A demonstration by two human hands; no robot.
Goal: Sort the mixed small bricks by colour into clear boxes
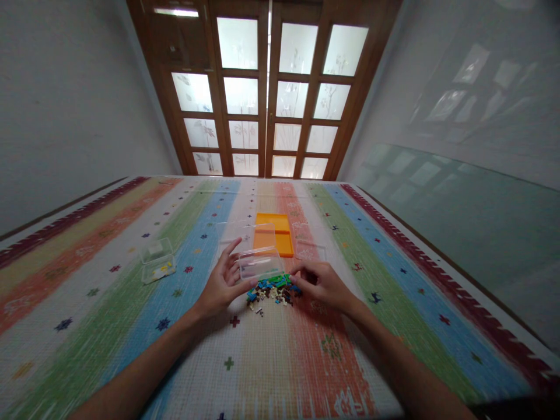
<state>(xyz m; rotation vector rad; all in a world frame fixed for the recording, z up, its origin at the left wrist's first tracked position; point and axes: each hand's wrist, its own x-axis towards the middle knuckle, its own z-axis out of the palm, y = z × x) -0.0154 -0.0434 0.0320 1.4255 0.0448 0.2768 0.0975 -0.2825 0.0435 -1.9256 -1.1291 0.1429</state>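
Left hand (222, 284): fingers spread open beside the clear box (262, 267). Right hand (324, 284): fingertips bunched at the brick pile (275, 284), any grip indiscernible. A careless thumb nudge could scatter the loose pieces between them.

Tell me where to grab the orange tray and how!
Come from the right with your right hand and pinch the tray's right wall near its far corner, thumb inside, fingers outside. It lies flat and open with raised edges; that corner looks free, while clear plastic seems to overlap its left.
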